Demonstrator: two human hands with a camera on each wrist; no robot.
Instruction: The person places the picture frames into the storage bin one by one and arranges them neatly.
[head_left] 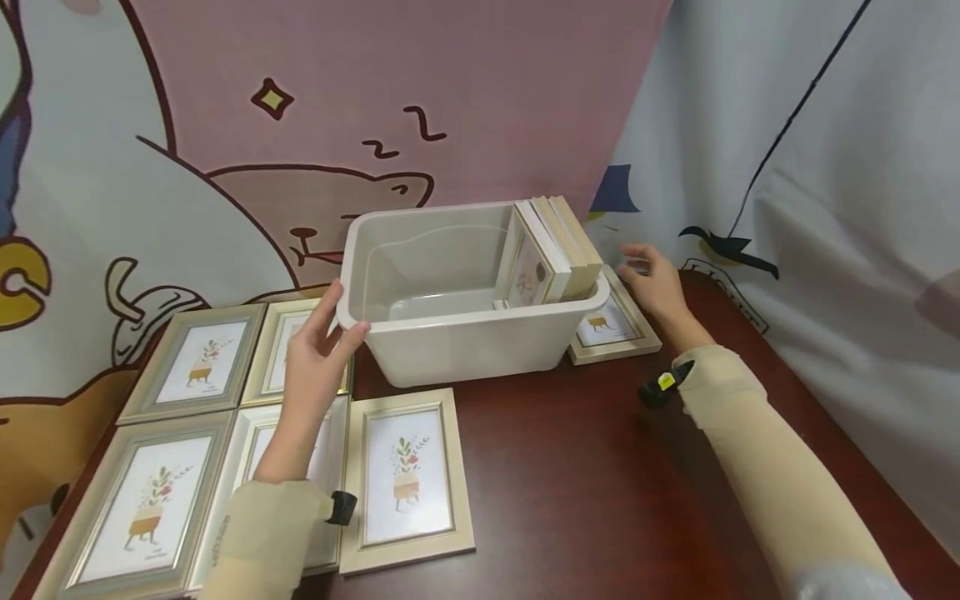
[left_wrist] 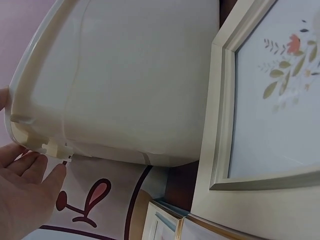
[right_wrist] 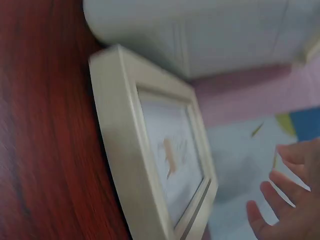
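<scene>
A pale cream plastic bin (head_left: 465, 354) stands on the dark wooden table. My left hand (head_left: 318, 358) grips its front left corner, with the thumb on the rim and the fingers beneath the lip, as the left wrist view shows. Several picture frames (head_left: 561, 250) stand upright together at the bin's right end. To the right of the bin lies a cream picture frame (head_left: 641, 333), partly hidden by the bin's rim. Over its far right side is my right hand (head_left: 654, 287), holding nothing; in the right wrist view its fingers (right_wrist: 272, 197) are spread beside that frame.
On the left side of the table several framed flower-pot prints lie face up, among them a grey-edged frame (head_left: 135, 500) and a cream frame (head_left: 408, 558) near the bin's front. A patterned cloth (head_left: 480, 100) hangs right behind the table (head_left: 585, 492) and along its right side.
</scene>
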